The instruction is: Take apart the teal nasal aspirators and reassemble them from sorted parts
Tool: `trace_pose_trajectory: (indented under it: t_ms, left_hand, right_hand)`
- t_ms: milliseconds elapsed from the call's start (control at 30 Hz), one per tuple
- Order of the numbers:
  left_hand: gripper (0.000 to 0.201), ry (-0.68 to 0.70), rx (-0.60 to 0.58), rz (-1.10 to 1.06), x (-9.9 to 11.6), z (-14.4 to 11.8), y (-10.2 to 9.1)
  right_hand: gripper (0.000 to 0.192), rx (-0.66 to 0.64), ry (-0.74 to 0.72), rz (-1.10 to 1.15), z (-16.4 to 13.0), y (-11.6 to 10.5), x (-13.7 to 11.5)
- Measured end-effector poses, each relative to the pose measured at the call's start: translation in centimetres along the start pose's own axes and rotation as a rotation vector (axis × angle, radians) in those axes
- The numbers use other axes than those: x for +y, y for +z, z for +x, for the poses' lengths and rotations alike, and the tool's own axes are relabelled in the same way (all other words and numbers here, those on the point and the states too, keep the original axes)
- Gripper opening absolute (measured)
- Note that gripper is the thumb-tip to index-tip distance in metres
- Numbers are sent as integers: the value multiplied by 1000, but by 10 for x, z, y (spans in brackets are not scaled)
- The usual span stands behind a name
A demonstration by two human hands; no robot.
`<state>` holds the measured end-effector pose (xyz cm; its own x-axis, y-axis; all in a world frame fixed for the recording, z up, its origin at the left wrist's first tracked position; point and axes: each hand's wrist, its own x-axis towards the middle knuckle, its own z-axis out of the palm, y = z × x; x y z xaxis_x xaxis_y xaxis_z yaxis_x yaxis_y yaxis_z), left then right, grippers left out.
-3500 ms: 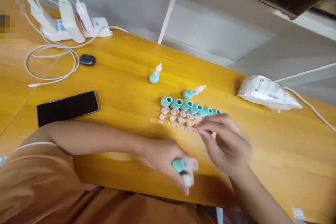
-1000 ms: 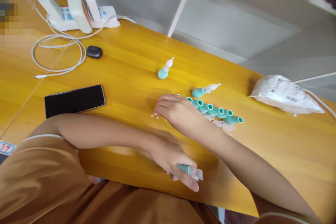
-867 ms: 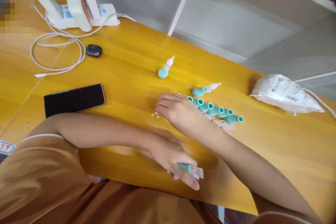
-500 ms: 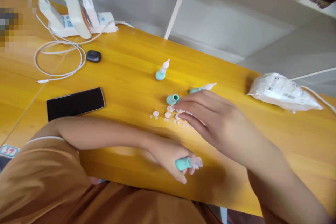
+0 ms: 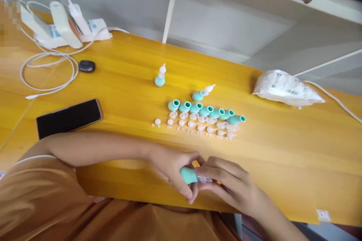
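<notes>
My left hand (image 5: 177, 169) is wrapped around a teal squeeze bulb (image 5: 188, 175), which looks like part of a nasal aspirator. A clear plastic connector (image 5: 202, 179) sits in the bulb's neck, pointing right. Fingertips of my right hand (image 5: 230, 180) close around that connector; whether a smaller part is also between them is hidden. Beyond the hands lies a row of teal bulbs (image 5: 209, 110) with open necks. In front of them are rows of clear connectors (image 5: 195, 116), pale tips (image 5: 209, 129) and tiny discs (image 5: 178, 128).
Two assembled aspirators, one upright (image 5: 160, 80) and one lying tilted (image 5: 198, 95), are behind the rows. At left are a phone (image 5: 69, 118), a black case (image 5: 86, 66), a coiled white cable (image 5: 51, 92) and a power strip (image 5: 97, 30). A plastic-wrapped package (image 5: 285, 88) lies at right.
My right hand has come back from the rows of small parts to the clear connector at the bulb in my left hand. The view has shifted, and the rows are now uncovered.
</notes>
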<state>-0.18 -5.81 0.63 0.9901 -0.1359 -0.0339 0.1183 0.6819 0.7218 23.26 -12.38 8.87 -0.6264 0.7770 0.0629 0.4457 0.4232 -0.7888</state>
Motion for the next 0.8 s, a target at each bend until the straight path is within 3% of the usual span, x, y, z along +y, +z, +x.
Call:
trace_pose_trajectory:
  t_ms: [67, 133, 300, 500, 600, 667, 733, 800]
  left_hand:
    - [62, 18, -133, -72, 3, 0, 0]
    - [59, 42, -190, -63, 8, -1, 0]
    - [18, 75, -181, 115, 17, -3, 4]
    - [13, 200, -160, 195, 11, -2, 2]
    - [17, 199, -232, 280, 13, -3, 1]
    - [20, 149, -317, 315, 14, -3, 2]
    - [40, 106, -412, 271, 11, -2, 5]
    - [58, 115, -427, 207, 5, 0, 7]
  right_hand:
    - [24, 27, -72, 46, 3, 3, 2]
    - [26, 59, -101, 164, 8, 9, 4]
    - [27, 140, -27, 501, 22, 27, 8]
    - [27, 59, -31, 663, 32, 24, 11]
    - [28, -5, -79, 684, 37, 24, 10]
    - [28, 23, -75, 723, 40, 26, 9]
    - [28, 124, -50, 784, 45, 26, 10]
    - [27, 184, -54, 774, 55, 20, 13]
